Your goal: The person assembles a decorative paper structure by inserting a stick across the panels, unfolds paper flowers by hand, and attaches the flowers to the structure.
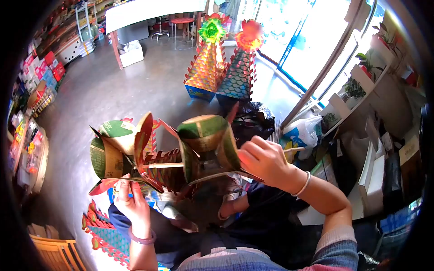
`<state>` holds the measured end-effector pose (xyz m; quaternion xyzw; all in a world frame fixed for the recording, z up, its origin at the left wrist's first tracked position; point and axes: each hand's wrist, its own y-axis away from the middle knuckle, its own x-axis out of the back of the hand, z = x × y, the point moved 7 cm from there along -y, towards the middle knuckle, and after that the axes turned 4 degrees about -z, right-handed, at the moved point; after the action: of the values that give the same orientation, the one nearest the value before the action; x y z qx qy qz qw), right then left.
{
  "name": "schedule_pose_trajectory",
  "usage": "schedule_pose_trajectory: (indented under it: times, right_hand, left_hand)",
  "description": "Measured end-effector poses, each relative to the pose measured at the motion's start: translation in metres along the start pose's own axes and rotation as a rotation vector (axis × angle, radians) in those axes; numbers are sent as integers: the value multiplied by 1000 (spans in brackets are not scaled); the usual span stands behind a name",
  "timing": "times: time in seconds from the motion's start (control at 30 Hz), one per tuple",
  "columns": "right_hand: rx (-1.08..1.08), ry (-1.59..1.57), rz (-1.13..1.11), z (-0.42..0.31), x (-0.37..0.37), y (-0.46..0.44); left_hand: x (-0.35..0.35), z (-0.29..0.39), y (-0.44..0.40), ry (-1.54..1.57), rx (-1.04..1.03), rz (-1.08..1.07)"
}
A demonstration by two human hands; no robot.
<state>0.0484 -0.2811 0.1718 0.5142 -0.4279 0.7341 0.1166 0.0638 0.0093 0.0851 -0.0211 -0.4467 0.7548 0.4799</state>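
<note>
Two cardboard petal shapes, green and tan on the faces toward me with red on some outer sides, are in front of my lap. My left hand (131, 198) pinches the lower edge of the left cardboard petal shape (118, 163). The fingers of my right hand (266, 160) are closed on the right edge of the other cardboard petal shape (203, 131). A pale thin stick (165, 165) spans the gap between the two shapes. Another stick end (294, 149) pokes out beside my right hand. Below, a scaly red-brown paper piece (165, 169) is partly hidden.
Two tall scaly paper cones, one gold (205, 67) and one dark green (237, 74), stand ahead on the floor. Near them lie a black bag (251, 122) and a white plastic bag (305, 128). A wooden chair (56, 248) is at lower left; shelved plants (355, 88) line the right.
</note>
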Motion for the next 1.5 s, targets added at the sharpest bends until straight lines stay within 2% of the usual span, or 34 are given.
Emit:
schedule_pose_trajectory:
  times: [0.07, 0.1, 0.2, 0.33, 0.37, 0.47, 0.5, 0.53, 0.6, 0.63, 0.73, 0.87, 0.9, 1.0, 1.03, 1.13, 1.17, 1.2, 1.27, 1.3, 1.37, 1.4, 1.47, 1.5]
  right_hand:
    - [53, 23, -26, 0, -4, 10]
    - [31, -11, -53, 2, -5, 9]
    - [-30, -203, -181, 11, -12, 2]
    - [-228, -727, -464, 29, -31, -4]
    - [-346, -847, -590, 32, -39, -2]
    - [-417, -952, -758, 31, -48, 1]
    - [-375, -889, -719, 32, -48, 2]
    - [-272, -635, -522, 31, -36, -7]
    - [-71, -127, -123, 13, -5, -15]
    - [-27, -24, -103, 8, -2, -15]
    - [-37, -121, -111, 4, -9, -9]
    - [-134, -527, -396, 21, -25, -16]
    - [-270, -722, -431, 30, -39, -13]
    - [-426, -858, -633, 34, -54, -10]
    - [-376, -828, -610, 33, -47, -12]
    - [-91, -148, -28, 15, -3, -21]
    - [-73, -66, -55, 14, -3, -16]
    - [-43, 9, -80, 15, -2, -8]
    - [-10, -42, -72, 13, 0, 0]
    - [-9, -90, -21, 11, -1, 0]
    - [-193, -407, -175, 31, -23, 4]
    - [-150, -461, -153, 31, -26, 0]
    - [-468, -725, -631, 39, -41, 1]
    - [-578, -989, -652, 39, -46, 1]
  left_hand:
    - [-3, 5, -1, -5, 9, -34]
    - [-4, 6, -2, -62, -80, 4]
    - [-7, 14, -7, -30, -63, 1]
    - [-10, 11, -5, 12, -22, -28]
    - [-11, 10, -5, 25, -15, -37]
    - [-11, 15, -6, 28, -58, -24]
    - [-10, 18, -6, 21, -80, -13]
    - [-10, 17, -7, 36, -76, 0]
    - [-11, 6, -9, 79, 70, -61]
    - [-10, 6, -9, 76, 47, -40]
    - [-7, 3, -8, 73, 24, 2]
    - [-11, 4, -6, 47, 20, -12]
    - [-11, 6, -6, 34, 5, 0]
    - [-15, 6, -2, 68, -22, -1]
    - [-13, 7, -4, 24, -70, 28]
    - [-10, 1, -7, -22, 6, 27]
    - [-7, 2, -10, -12, -19, 51]
    - [-5, -1, -11, 12, 57, 28]
    - [-3, 13, -12, -53, -54, 46]
    - [-5, 5, -11, -16, 2, 30]
    - [-7, 7, -13, 35, 12, 40]
    - [-8, 7, -14, 37, 29, 18]
    - [-10, 14, -10, 40, -21, 24]
    - [-12, 11, -11, 79, -13, 5]
